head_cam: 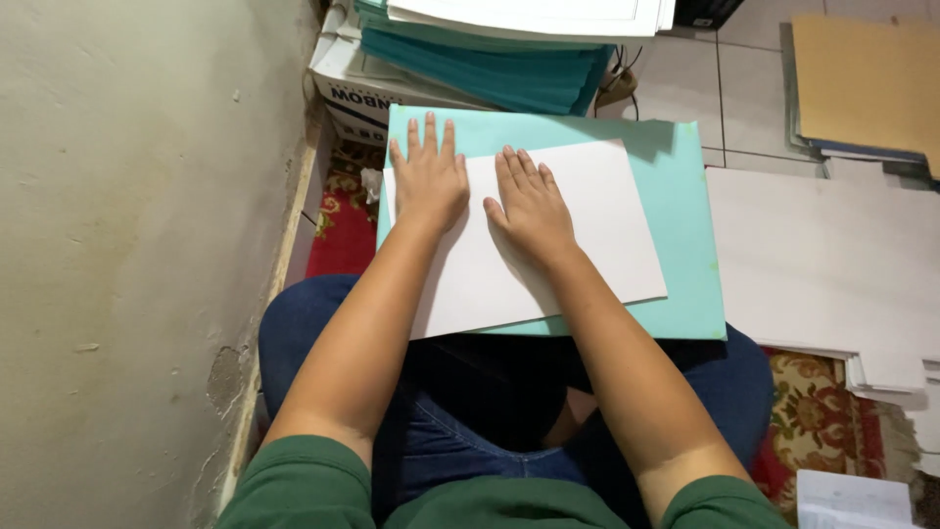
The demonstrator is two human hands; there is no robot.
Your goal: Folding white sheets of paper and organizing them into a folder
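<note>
Two flat, open hands, left hand (429, 178) and right hand (532, 206), press white sheet (578, 245) onto teal card (685, 225) on my lap (crooked already). Uneven pressure could skew or crease it.

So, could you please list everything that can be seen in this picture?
white sheet: one, white, on the turquoise sheet, under both hands
turquoise sheet: one, light turquoise, on the lap
teal stack: one pile, dark teal, top centre, on a box
box: one, white, top left, beside the wall
white boards: several, white, right, on the floor
brown board: one, tan, top right
rug: one, red patterned, under the legs
wall: one, off-white, left
left hand: flat on the white sheet
right hand: flat on the white sheet
</note>
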